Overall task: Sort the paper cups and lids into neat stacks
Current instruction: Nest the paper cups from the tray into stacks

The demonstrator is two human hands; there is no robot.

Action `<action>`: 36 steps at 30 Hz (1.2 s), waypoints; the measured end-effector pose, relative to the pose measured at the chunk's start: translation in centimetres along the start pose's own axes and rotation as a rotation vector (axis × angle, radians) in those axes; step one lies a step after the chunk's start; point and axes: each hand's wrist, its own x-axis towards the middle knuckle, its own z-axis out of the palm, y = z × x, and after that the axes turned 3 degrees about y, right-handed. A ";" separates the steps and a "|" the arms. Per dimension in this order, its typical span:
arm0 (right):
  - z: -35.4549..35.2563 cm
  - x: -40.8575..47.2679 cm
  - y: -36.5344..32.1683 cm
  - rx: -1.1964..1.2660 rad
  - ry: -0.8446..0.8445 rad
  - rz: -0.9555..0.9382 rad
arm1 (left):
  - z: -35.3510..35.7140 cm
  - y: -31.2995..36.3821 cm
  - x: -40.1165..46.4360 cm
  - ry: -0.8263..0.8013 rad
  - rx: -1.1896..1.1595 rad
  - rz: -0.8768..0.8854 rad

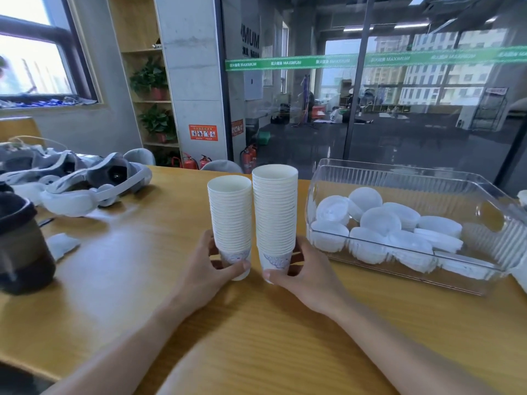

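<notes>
A person is gripping two upright stacks of paper cups side by side over a wooden table (142, 280): the left hand (208, 266) is curling around the shorter stack (230, 218), the right hand (302, 272) around the taller stack (275, 212), mouths facing up. A clear bin (399, 178) of loose lids (382, 223) is sitting just right. A green strip (285, 63) on the glass is reading "MAXIMUM"; its other characters appear illegible.

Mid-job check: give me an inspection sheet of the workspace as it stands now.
Surface: wooden table.
Job's things: left cup stack shorter than right cup stack, both upright; loose lids in clear bin.
Clutter: headsets, dark jar, crumpled paper.
Grippers: left hand and right hand each hold a stack's base.
Cables: pale cord behind the headsets.
Surroundings: glass wall, shelf plants, fire extinguishers.
</notes>
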 end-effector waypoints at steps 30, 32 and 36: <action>-13.3 -4.8 0.9 -0.126 0.158 -0.140 | 8.2 8.2 -4.6 0.095 0.077 0.552; -15.7 -4.7 1.2 -0.161 0.204 -0.156 | 10.6 9.7 -4.0 0.042 0.078 0.585; -20.3 -3.1 2.4 -0.299 0.271 -0.063 | 15.2 13.2 -1.6 -0.093 0.186 0.540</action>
